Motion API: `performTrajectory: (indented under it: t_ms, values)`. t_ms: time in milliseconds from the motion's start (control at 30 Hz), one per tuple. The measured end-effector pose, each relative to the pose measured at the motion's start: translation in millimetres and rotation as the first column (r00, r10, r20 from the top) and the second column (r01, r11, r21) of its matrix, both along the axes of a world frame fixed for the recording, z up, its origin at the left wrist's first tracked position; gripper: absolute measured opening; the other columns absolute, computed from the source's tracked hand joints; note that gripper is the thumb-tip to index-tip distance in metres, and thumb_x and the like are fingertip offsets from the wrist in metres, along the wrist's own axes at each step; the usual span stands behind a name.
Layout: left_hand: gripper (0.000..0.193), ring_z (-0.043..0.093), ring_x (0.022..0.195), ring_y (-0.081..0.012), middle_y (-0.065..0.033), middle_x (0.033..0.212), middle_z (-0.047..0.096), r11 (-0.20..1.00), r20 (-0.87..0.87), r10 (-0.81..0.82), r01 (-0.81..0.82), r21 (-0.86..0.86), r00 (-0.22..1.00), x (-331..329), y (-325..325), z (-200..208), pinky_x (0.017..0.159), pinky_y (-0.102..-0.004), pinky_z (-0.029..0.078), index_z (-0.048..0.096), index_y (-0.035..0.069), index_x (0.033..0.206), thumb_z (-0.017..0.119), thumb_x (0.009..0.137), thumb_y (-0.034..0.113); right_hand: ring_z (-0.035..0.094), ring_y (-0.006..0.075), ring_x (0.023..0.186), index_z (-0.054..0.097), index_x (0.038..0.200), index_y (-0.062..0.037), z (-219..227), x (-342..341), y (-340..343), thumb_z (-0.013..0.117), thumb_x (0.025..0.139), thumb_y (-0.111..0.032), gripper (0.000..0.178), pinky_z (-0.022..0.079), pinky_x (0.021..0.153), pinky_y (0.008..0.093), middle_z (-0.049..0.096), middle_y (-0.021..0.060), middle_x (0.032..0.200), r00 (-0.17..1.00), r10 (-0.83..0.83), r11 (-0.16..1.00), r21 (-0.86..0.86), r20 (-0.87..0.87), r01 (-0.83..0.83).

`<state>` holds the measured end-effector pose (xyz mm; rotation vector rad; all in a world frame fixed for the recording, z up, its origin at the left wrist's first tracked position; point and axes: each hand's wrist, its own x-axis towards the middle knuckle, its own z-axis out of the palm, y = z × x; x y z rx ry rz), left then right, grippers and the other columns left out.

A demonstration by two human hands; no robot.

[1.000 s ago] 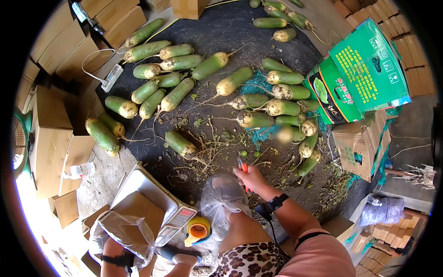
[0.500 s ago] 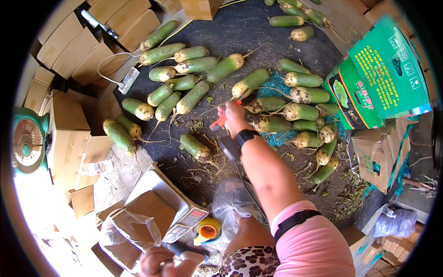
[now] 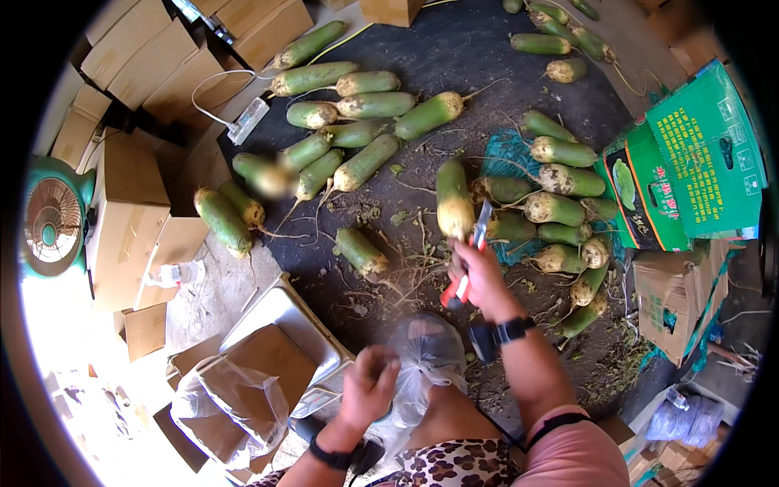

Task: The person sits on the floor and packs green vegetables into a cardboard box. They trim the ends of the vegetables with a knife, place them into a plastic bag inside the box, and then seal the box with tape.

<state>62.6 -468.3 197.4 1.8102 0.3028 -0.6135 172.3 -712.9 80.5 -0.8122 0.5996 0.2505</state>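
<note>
My right hand is closed round red-handled pruning shears, whose metal blade points up and away from me. Against its fingertips is the pale root end of a green radish; the fingers seem to pinch the root along with the shears. This radish lies with its green end away from me. My left hand, its fingers curled in, hovers over my lap beside a clear plastic bag, and nothing shows in it. Several more green radishes with soil and thin roots lie on the dark mat.
On the right stands a green printed carton, by radishes on blue-green netting. At lower left are a metal scale and an open bag-lined box. Stacked cartons, a power strip and a green fan line the left.
My right hand has drawn back toward me with the shears, and the radish at its fingers has turned root end toward me. My left hand has risen from the lower edge, moving right.
</note>
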Motion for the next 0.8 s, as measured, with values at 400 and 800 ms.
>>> performTrajectory:
  t_ms: [400,800]
  values:
    - [0.075,0.046,0.127,-0.0287,-0.0113,0.133,0.052,0.207,-0.543,0.131,-0.559,-0.803,0.829,103.0,-56.1,-92.2,0.11,-0.0466,0.035,0.037,0.006,0.144,0.067,0.089,0.048,0.048,0.0059,0.058,0.061,0.091,-0.0028,52.8,-100.1,-23.5,0.067,0.09,-0.012,0.011,0.041,0.055,0.0239,0.055,-0.0028,0.068,0.757,0.651,0.657,-0.455,-0.06,-0.601]
    - [0.07,0.063,0.094,-0.0167,-0.0108,0.107,0.066,0.969,0.073,0.179,-0.164,-0.184,0.981,103.8,-55.4,-46.8,0.086,-0.0313,0.052,0.049,-0.004,0.127,0.083,0.068,0.012,0.065,0.0344,0.073,0.059,0.104,-0.0058,111.5,-44.6,-13.7,0.069,0.085,-0.012,0.023,0.053,0.062,0.0383,0.065,0.0147,0.087,0.746,0.666,0.08,-0.995,0.015,-0.052]
